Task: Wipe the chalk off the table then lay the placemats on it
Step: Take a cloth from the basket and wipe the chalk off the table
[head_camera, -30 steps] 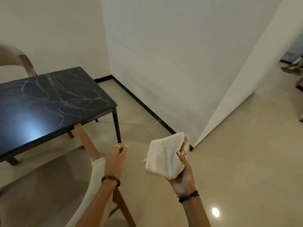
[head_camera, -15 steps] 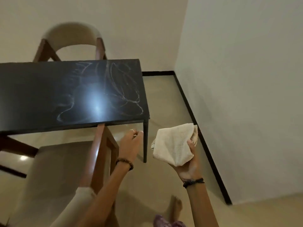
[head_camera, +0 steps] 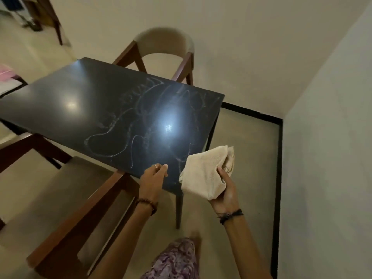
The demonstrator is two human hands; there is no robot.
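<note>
1. We find the right hand [head_camera: 225, 188] at roughly 5 o'clock from the frame's centre, palm turned up and toward the camera, fingers and thumb curled round a bunched cloth [head_camera: 207, 174]. The grasp is firm; the cloth is held just above the table's near right corner.
2. We find the left hand [head_camera: 153, 181] just beside it at 6 o'clock, back of the hand toward us, fingers loosely curled with thumb against forefinger. It carries nothing that we can see. Whether it touches the table's near edge, we cannot tell.
3. The cloth is cream, nubbly like towelling, crumpled into a rough wedge with folds gathered at the thumb.
4. The table [head_camera: 60, 109] is rectangular, its top black, smooth and glossy, with two bright ceiling-light reflections. Its legs are thin and dark.
5. The chalk marks [head_camera: 128, 125] are pale looping lines and scribbles across the right half of the top. We can read no lettering in them.
6. A chair [head_camera: 165, 43] with a curved cream back and reddish-brown wooden frame stands at 12 o'clock behind the table; a second chair [head_camera: 66, 208] of the same make sits at 8 o'clock.
7. Each wrist wears a dark beaded or corded bracelet; the left hand bears a ring.
</note>
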